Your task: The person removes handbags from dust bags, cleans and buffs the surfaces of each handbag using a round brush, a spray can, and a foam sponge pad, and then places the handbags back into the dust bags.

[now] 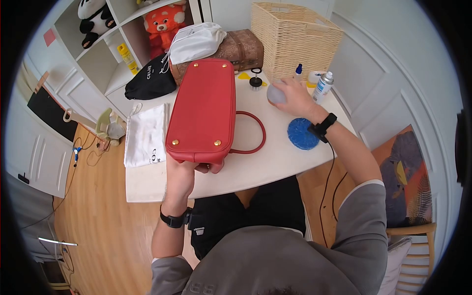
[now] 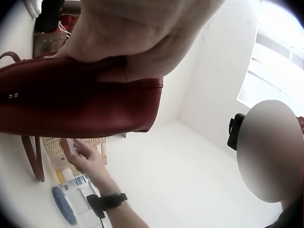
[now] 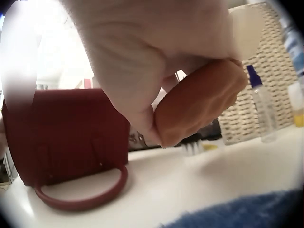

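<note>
A red handbag (image 1: pixel 204 108) is turned so its base, with gold feet at the corners, faces up over the white table. My left hand (image 1: pixel 180 178) grips the bag at its near end; the bag hides part of the fingers in the head view. One rounded handle (image 1: pixel 263 129) hangs out to the right. Beyond it, my right hand (image 1: pixel 299 100) pinches a round pad (image 1: pixel 276 94) above the table. The pad looks pale grey from above, while the right wrist view shows an orange-brown, wrinkled underside (image 3: pixel 199 104). A blue fluffy round pad (image 1: pixel 302 133) lies below my right wrist.
Behind stand a wicker basket (image 1: pixel 295 44), a spray can (image 1: pixel 323 87), a blue-capped bottle (image 3: pixel 261 104) and a small black-topped brush (image 1: pixel 255 82). White cloth (image 1: pixel 146 135) and a black pouch (image 1: pixel 151 78) lie left. A brown patterned case (image 1: pixel 246 49) bears a white pouch (image 1: pixel 196 42).
</note>
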Demonstrator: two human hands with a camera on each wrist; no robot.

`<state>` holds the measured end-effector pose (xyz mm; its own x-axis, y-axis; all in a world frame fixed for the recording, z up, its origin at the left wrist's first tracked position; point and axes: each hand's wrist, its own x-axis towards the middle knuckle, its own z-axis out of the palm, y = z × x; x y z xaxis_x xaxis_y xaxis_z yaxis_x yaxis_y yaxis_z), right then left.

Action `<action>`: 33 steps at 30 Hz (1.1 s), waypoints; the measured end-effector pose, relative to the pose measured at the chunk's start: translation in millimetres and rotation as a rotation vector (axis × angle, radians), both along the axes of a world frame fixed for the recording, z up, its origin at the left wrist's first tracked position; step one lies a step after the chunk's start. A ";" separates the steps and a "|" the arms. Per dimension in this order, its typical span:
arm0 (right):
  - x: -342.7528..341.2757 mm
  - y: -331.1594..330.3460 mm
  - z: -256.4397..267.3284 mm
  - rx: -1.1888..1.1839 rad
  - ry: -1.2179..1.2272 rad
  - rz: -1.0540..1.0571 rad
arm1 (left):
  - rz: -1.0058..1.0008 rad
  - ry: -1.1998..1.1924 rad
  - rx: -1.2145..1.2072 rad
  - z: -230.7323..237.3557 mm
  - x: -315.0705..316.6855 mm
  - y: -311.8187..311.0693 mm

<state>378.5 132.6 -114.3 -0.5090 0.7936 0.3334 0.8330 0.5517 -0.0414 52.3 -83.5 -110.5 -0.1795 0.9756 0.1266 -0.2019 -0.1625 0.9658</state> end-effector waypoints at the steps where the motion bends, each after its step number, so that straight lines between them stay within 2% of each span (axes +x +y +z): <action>1: 3.7 3.5 -9.6 -0.027 -0.003 -0.027 | -0.011 0.009 0.003 1.7 0.4 -0.1; 2: 6.4 6.2 -17.5 -0.028 -0.002 -0.023 | -0.021 0.019 0.005 2.9 0.2 -0.9; 4: 6.8 11.2 -24.4 -0.286 0.084 -0.040 | -0.030 0.047 -0.006 -0.7 -3.7 1.0; 5: 6.0 9.5 -25.1 -0.281 0.086 -0.031 | -0.042 0.073 -0.015 -0.5 -5.8 1.7; 7: 3.6 -0.7 -26.9 -0.080 -0.103 -0.043 | -0.026 0.073 -0.031 5.1 -1.9 -0.9; 8: -4.5 -5.7 -18.1 -0.073 -0.102 -0.035 | -0.022 0.071 -0.052 8.0 0.0 -1.2; 10: -26.1 -18.7 1.1 -0.629 0.575 0.016 | -0.052 0.139 -0.066 4.6 -3.2 0.9; 11: -37.6 -33.0 16.7 -0.630 0.577 0.015 | -0.090 0.208 -0.086 0.9 -4.8 2.0; 12: -49.7 -50.7 35.2 -0.935 0.853 0.036 | -0.096 0.212 -0.088 -3.4 -7.9 2.5; 13: -59.4 -64.5 44.8 -1.236 1.133 0.059 | -0.192 0.317 -0.027 -8.6 -13.6 3.2; 14: -68.1 -73.0 46.4 -1.232 1.142 0.058 | -0.288 0.422 0.039 -13.1 -19.4 5.4; 15: -77.0 -79.6 48.5 -1.213 1.144 0.144 | -0.291 0.429 0.044 -16.0 -25.0 10.3; 17: -81.5 -90.3 48.9 -1.187 1.142 0.245 | -0.510 -0.087 0.161 -22.8 -38.5 22.4; 18: -81.9 -95.7 48.2 -1.159 1.211 0.184 | -0.471 -0.151 0.167 -30.9 -47.4 31.5; 19: -82.4 -99.4 47.9 -1.132 1.275 0.124 | -0.463 -0.146 0.177 -40.7 -58.2 43.5; 21: -81.3 -94.5 28.2 -1.121 1.295 0.096 | -0.223 0.133 -0.276 -62.5 -76.3 67.2; 22: -80.0 -91.9 17.0 -1.099 1.337 0.105 | -0.187 0.250 -0.349 -71.5 -76.2 74.9; 23: -81.7 -96.1 18.6 -1.074 1.381 0.113 | -0.180 0.248 -0.343 -68.1 -69.6 77.1; 25: -84.2 -103.9 22.2 -1.067 1.433 0.096 | -0.147 0.407 -0.385 -58.7 -47.8 86.8; 26: -83.9 -103.7 22.5 -1.136 1.523 0.034 | -0.180 0.395 -0.443 -38.2 -33.3 84.8; 27: -83.3 -104.7 22.6 -1.206 1.614 -0.032 | -0.181 0.401 -0.434 -39.4 -30.3 89.2; 29: -86.2 -110.2 24.3 -1.212 1.664 -0.040 | -0.229 0.490 -0.434 -43.9 -24.5 97.2; 31: -83.6 -111.1 21.8 -1.212 1.715 -0.037 | -0.200 0.474 -0.423 -43.2 -25.3 99.6; 33: -81.6 -104.6 6.6 -1.270 1.758 0.044 | -0.356 0.267 -0.577 -40.2 -37.0 102.8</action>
